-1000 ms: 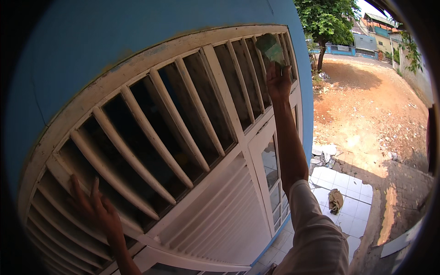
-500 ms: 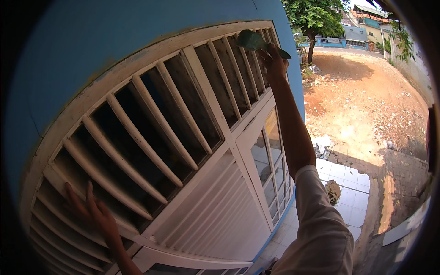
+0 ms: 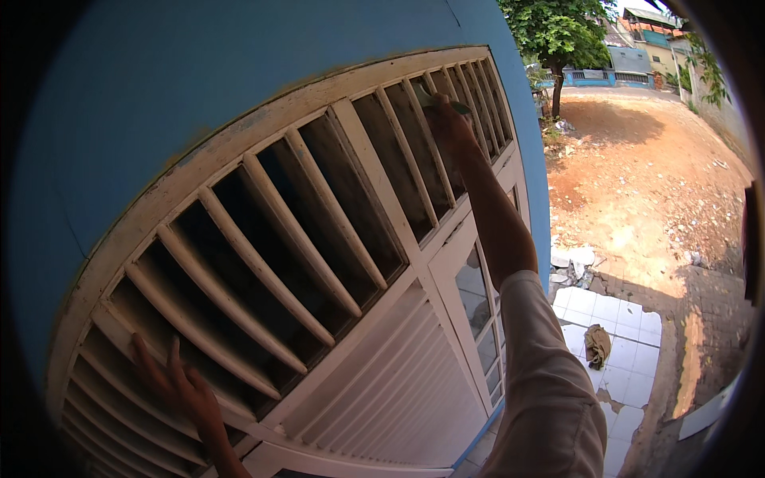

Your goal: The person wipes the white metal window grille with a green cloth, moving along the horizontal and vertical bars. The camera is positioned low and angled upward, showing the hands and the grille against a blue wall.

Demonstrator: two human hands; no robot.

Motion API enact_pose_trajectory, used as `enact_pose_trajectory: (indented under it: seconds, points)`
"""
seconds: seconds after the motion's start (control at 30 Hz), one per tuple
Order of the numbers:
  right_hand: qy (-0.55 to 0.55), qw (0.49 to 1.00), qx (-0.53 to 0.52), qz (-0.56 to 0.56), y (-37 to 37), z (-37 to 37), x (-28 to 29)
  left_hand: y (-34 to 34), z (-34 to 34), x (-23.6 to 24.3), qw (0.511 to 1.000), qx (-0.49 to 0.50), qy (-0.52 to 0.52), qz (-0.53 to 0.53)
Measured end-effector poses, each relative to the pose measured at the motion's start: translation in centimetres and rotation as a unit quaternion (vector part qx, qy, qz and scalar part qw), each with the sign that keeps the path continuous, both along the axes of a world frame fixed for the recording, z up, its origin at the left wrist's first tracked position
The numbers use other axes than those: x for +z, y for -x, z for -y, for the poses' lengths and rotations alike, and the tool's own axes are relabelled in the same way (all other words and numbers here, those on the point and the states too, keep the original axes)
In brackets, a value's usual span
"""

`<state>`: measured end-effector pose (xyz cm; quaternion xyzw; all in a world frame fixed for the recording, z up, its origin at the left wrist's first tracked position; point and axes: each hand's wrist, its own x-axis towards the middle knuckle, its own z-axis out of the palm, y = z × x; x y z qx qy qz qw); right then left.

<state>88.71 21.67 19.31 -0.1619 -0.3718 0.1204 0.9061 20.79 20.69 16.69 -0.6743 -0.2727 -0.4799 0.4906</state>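
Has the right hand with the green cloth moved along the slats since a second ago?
Yes. The right hand and green cloth moved left, away from the frame's right end.

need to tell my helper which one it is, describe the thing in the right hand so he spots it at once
Find the cream slatted vent in the blue wall. At its upper right, the raised right hand presses a small greenish pad against the slats, the only green thing on the grille.

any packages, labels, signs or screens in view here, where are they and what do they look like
None in view: no package, label, sign or screen shows anywhere.
Right hand: holds a small green pad against the slats of the white slatted wooden transom.
Left hand: rests flat on the lower slats.
Crumpled tan cloth: lies on the white tiled floor below.
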Motion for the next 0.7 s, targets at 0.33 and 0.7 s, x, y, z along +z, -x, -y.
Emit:
enact_pose_trajectory:
  seconds: [0.33,0.7]
  points:
    - [0.045,0.991,-0.121,0.031,0.9,6.0,-1.3,0.1,-0.2,-0.3,1.000,-0.003,0.018,0.024]
    - [-0.207,0.968,0.129,-0.059,-4.7,5.1,-2.8,-0.3,-0.5,-0.5,1.000,0.005,0.005,0.030]
